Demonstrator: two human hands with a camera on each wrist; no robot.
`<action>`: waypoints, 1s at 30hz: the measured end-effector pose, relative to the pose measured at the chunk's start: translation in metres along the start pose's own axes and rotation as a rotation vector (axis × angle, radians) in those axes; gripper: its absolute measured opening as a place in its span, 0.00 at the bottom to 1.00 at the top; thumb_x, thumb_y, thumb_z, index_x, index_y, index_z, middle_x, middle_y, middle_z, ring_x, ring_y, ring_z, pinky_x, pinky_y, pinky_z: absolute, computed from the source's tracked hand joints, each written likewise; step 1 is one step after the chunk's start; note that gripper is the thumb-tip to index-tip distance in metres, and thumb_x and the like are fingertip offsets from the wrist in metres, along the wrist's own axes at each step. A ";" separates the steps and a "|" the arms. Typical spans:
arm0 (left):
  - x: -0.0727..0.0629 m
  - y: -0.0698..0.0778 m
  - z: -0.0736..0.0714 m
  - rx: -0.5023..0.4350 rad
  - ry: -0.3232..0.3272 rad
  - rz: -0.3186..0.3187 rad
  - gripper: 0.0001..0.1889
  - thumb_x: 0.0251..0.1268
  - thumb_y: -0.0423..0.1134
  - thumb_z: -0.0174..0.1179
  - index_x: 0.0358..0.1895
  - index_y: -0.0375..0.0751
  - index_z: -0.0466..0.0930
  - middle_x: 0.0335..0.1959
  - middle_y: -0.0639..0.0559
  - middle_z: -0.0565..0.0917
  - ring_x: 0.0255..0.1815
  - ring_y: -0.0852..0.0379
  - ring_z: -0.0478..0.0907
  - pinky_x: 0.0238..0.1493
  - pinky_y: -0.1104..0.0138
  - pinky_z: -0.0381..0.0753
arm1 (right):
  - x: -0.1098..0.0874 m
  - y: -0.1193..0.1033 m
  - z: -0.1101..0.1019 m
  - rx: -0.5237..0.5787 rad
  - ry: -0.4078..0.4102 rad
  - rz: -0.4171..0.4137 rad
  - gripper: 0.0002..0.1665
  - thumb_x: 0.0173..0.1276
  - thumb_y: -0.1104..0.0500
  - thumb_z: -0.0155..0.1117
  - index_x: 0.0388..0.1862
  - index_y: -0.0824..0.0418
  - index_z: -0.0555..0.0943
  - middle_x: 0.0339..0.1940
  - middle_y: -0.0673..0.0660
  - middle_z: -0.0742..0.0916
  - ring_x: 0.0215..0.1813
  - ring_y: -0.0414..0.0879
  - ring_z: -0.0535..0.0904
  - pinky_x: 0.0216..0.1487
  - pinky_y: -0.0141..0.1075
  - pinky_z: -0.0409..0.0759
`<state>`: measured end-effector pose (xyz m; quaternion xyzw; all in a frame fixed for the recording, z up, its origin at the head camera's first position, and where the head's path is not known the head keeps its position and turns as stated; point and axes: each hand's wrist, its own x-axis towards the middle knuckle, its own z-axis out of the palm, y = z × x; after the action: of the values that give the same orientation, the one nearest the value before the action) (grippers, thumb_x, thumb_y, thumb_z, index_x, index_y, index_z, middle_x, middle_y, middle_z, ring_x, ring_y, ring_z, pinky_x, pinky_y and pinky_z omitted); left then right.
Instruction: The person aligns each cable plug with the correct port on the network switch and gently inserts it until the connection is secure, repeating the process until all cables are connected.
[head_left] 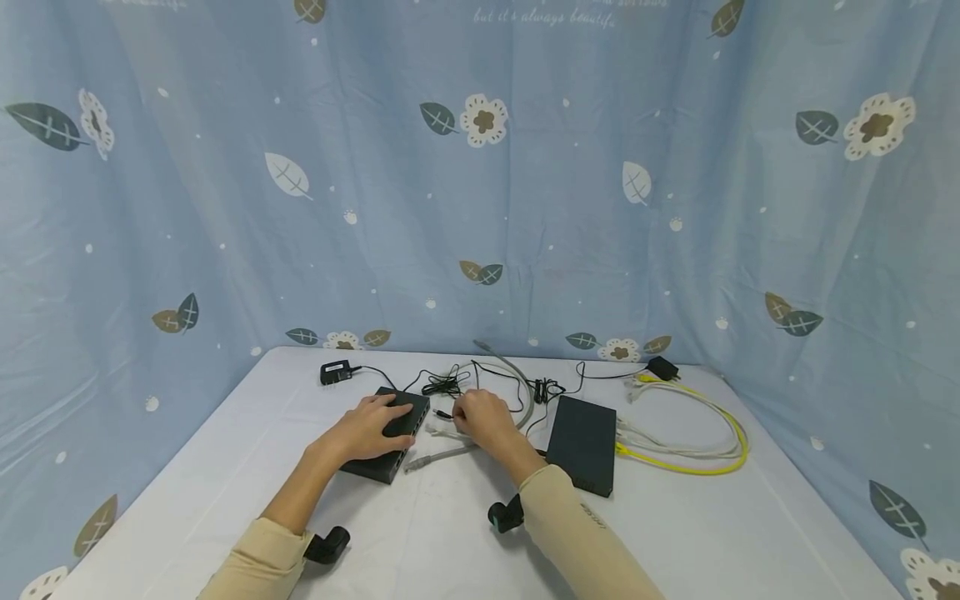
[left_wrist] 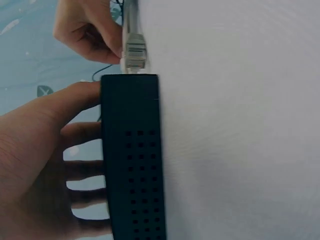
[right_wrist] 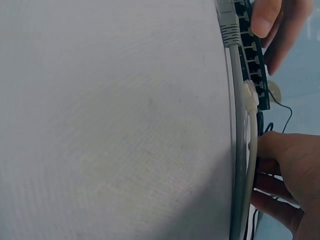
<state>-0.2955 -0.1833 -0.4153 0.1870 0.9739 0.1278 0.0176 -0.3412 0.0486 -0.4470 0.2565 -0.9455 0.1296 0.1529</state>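
Observation:
My left hand point(head_left: 371, 429) rests spread on top of a black network switch point(head_left: 375, 468), its thumb by the edge with the row of ports point(right_wrist: 255, 60). The switch's vented side point(left_wrist: 142, 175) fills the left wrist view. To its right, my right hand point(head_left: 483, 417) pinches a black power plug point(head_left: 442, 414), which points at the switch's port side; the thumb and curled fingers hide its rear. A white network cable point(right_wrist: 252, 130) passes in front of those fingers. Beside it lies a thicker grey network cable point(head_left: 450, 453), its connector point(left_wrist: 135, 52) near the switch's corner.
A second black switch point(head_left: 583, 442) lies to the right, with white cables point(head_left: 675, 450) and a yellow cable point(head_left: 697, 471) at its side. Power adapters point(head_left: 335, 372) point(head_left: 662, 368) and bundled black cords point(head_left: 444, 384) lie along the back, before a patterned blue curtain point(head_left: 555, 208).

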 end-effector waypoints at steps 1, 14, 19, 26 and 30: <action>-0.001 0.000 -0.001 0.006 -0.005 -0.005 0.35 0.63 0.59 0.62 0.70 0.46 0.71 0.72 0.31 0.65 0.71 0.26 0.61 0.58 0.29 0.66 | 0.001 -0.001 0.000 0.001 -0.002 -0.001 0.09 0.65 0.60 0.64 0.29 0.49 0.88 0.30 0.46 0.87 0.29 0.37 0.78 0.26 0.29 0.73; -0.004 0.002 -0.003 0.028 -0.022 -0.021 0.34 0.61 0.60 0.64 0.69 0.49 0.73 0.71 0.31 0.65 0.69 0.25 0.61 0.57 0.29 0.65 | 0.005 -0.007 -0.001 0.000 0.002 0.002 0.11 0.64 0.62 0.63 0.26 0.49 0.87 0.28 0.45 0.86 0.26 0.37 0.76 0.23 0.30 0.71; -0.001 -0.001 -0.001 0.032 -0.010 -0.005 0.34 0.60 0.60 0.64 0.68 0.49 0.74 0.71 0.32 0.66 0.68 0.26 0.62 0.57 0.31 0.67 | 0.006 -0.007 -0.002 -0.005 -0.001 0.006 0.11 0.65 0.61 0.63 0.25 0.49 0.86 0.28 0.45 0.86 0.26 0.37 0.75 0.22 0.30 0.70; 0.000 0.000 -0.001 0.024 -0.016 0.011 0.34 0.60 0.60 0.65 0.68 0.50 0.74 0.71 0.32 0.66 0.69 0.27 0.62 0.59 0.31 0.66 | 0.005 -0.009 -0.003 -0.017 -0.001 0.013 0.10 0.65 0.60 0.64 0.26 0.49 0.87 0.28 0.45 0.86 0.27 0.37 0.77 0.23 0.31 0.71; 0.000 0.000 0.000 0.030 -0.014 0.010 0.34 0.59 0.60 0.65 0.67 0.50 0.75 0.71 0.33 0.66 0.69 0.28 0.62 0.59 0.31 0.65 | 0.005 -0.010 -0.003 -0.019 0.000 0.014 0.10 0.65 0.61 0.64 0.26 0.49 0.87 0.29 0.46 0.86 0.28 0.38 0.78 0.24 0.31 0.73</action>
<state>-0.2956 -0.1831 -0.4148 0.1929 0.9746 0.1123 0.0208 -0.3398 0.0393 -0.4409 0.2484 -0.9485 0.1219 0.1543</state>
